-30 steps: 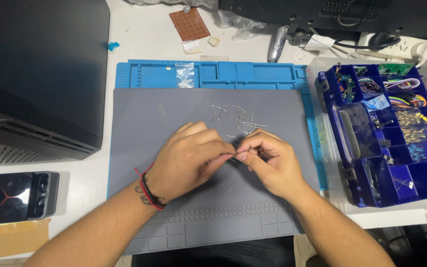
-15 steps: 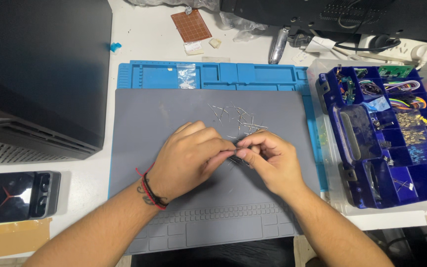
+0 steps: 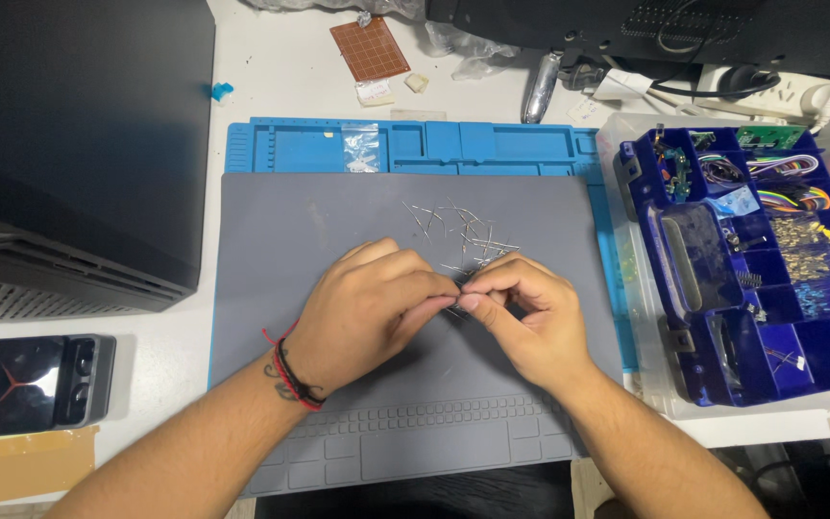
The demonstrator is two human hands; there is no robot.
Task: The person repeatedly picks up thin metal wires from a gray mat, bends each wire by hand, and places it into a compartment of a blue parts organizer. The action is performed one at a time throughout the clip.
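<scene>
My left hand [image 3: 367, 303] and my right hand [image 3: 525, 312] meet fingertip to fingertip over the middle of a grey work mat [image 3: 280, 250]. Together they pinch a thin wire component [image 3: 461, 288] between thumbs and forefingers; most of it is hidden by the fingers. Just beyond the hands lies a loose pile of thin metal leads [image 3: 453, 229] on the mat. A red and black cord bracelet circles my left wrist.
A blue silicone mat [image 3: 290, 149] holds a small clear bag [image 3: 361, 149]. A blue compartment organiser [image 3: 751, 259] with small parts stands at the right. A large black case [image 3: 69, 144] sits left, a small black device [image 3: 40, 383] below it. A brown perfboard [image 3: 369, 48] lies at the back.
Both hands have stayed together at the mat's middle, with only small finger movements on the wire. The view shifted slightly.
</scene>
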